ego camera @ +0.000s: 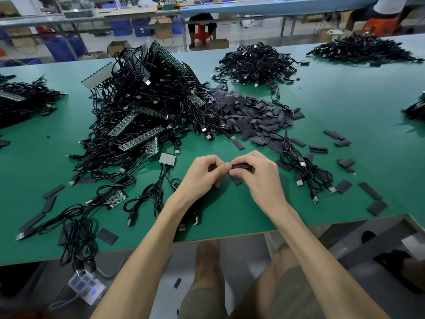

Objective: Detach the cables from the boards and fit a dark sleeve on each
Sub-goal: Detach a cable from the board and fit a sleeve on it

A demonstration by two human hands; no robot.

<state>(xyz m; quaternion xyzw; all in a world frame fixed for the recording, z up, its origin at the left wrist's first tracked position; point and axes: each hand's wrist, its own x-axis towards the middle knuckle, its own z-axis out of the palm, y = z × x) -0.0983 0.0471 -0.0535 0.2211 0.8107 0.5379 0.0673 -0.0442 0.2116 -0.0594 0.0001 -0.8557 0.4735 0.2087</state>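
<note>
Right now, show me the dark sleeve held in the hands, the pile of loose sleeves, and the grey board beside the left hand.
dark sleeve [240, 166]: head view, its visible middle.
pile of loose sleeves [248, 113]: head view, centre of heap.
grey board [167, 159]: head view, middle of its face.

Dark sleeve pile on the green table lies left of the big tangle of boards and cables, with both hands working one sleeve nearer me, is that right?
Not left: the head view shows the dark sleeve pile lying right of the tangle of boards and cables on the green table. The left hand and right hand do work one sleeve nearer you.
</note>
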